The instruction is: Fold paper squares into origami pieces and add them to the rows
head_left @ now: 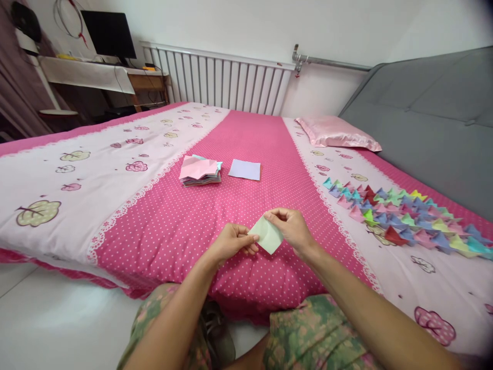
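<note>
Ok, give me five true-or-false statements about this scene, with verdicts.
1. The left hand and right hand both hold a pale green paper. True.
2. The lilac paper lies on top of the paper stack. False: it lies beside the stack, to its right in the picture.
3. Many small folded papers are set out on the right of the bed. True.
4. The pillow is dark green. False: it is pink.
5. The monitor lies on the bed. False: it stands on the desk.
</note>
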